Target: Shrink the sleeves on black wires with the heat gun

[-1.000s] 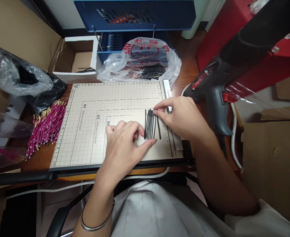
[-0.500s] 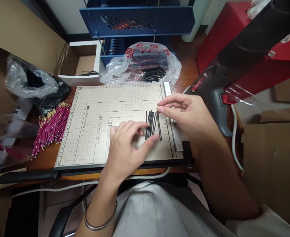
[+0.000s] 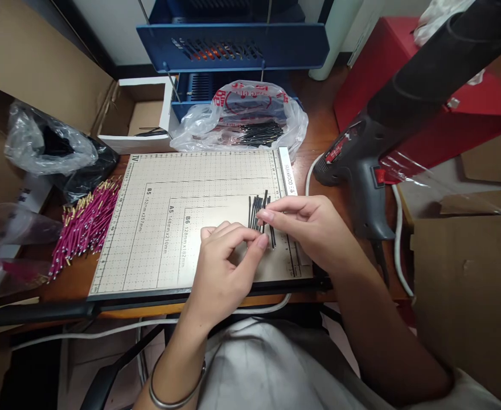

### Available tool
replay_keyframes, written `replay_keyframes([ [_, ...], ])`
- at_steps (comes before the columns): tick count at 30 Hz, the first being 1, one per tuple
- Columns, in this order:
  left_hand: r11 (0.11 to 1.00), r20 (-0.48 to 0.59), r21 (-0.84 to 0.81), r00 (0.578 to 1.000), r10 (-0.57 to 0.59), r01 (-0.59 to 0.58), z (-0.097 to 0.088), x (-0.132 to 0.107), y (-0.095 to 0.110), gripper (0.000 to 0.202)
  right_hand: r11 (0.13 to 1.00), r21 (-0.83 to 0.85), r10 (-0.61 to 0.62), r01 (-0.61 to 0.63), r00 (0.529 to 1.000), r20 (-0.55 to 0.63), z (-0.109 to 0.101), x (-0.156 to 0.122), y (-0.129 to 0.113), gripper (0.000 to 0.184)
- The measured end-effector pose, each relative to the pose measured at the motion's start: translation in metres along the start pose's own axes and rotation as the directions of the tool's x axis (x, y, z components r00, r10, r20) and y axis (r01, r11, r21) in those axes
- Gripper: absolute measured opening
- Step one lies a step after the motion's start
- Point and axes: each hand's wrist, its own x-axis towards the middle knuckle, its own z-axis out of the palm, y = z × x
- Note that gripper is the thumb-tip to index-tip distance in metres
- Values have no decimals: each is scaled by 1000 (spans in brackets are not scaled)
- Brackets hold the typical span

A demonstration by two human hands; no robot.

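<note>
A small bundle of short black tubes (image 3: 258,206) lies on the beige gridded board of a paper cutter (image 3: 182,193), near its right ruler edge. My left hand (image 3: 227,265) curls over the lower ends of the tubes, thumb and fingers pinched against them. My right hand (image 3: 308,228) comes in from the right, its fingertips pinching the same bundle at mid-length. The lower part of the bundle is hidden by both hands.
A pile of magenta wires with gold tips (image 3: 86,225) lies left of the board. A plastic bag with more black tubes (image 3: 250,122) sits behind it, next to a white box (image 3: 137,117). A grey heat gun (image 3: 361,171) stands at right. Blue trays (image 3: 233,42) rise at the back.
My right hand came down from the tubes' top ends to their middle and closed on them. My left hand shifted slightly right and pinched tighter. The bundle is pressed closer together.
</note>
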Motion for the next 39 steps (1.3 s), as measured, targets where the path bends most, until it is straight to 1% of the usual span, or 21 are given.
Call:
replay_keyframes([
  [3, 999, 14, -27, 1000, 26, -26, -2, 0, -2, 21, 991, 129, 16, -23, 998, 61, 1, 0, 4, 28],
  [6, 996, 23, -76, 998, 53, -51, -4, -1, -2, 22, 962, 247, 82, -112, 988, 129, 4, 0, 6, 36],
  [8, 994, 9, -96, 999, 51, -49, -5, -2, -2, 22, 947, 281, 116, -153, 982, 146, 7, -2, 5, 37],
  [9, 994, -2, -101, 999, 46, -46, -5, -3, -2, 22, 950, 276, 114, -147, 984, 134, 8, -2, 3, 35],
  [12, 993, -34, -110, 999, 38, -41, -5, -4, -2, 23, 977, 201, 63, -72, 997, 51, 12, -4, -2, 26],
  [14, 991, -49, -124, 998, 39, -44, -4, -4, -2, 23, 985, 164, 42, -46, 999, 27, 13, -5, -5, 25],
  [16, 989, -57, -138, 998, 35, -43, -3, -5, -3, 22, 984, 173, 44, -49, 999, 31, 14, -5, -6, 27],
  [23, 980, -45, -196, 999, 21, -29, -2, -7, -9, 19, 931, 355, 79, -82, 997, 22, 20, -6, 1, 31],
  [26, 980, -30, -195, 999, 21, -26, -3, -8, -10, 19, 920, 375, 111, -112, 993, 26, 22, -6, -1, 38],
  [29, 982, -38, -190, 999, 12, -19, -4, -7, -10, 20, 921, 361, 150, -148, 988, 24, 22, -5, -2, 41],
  [34, 988, -58, -154, 998, -28, 19, -4, -7, -7, 22, 941, 313, 118, -127, 992, 49, 19, -4, -1, 32],
  [39, 993, -32, -111, 999, -38, 34, -7, -7, -5, 30, 930, 348, 105, -119, 993, 57, 20, -5, 0, 27],
])
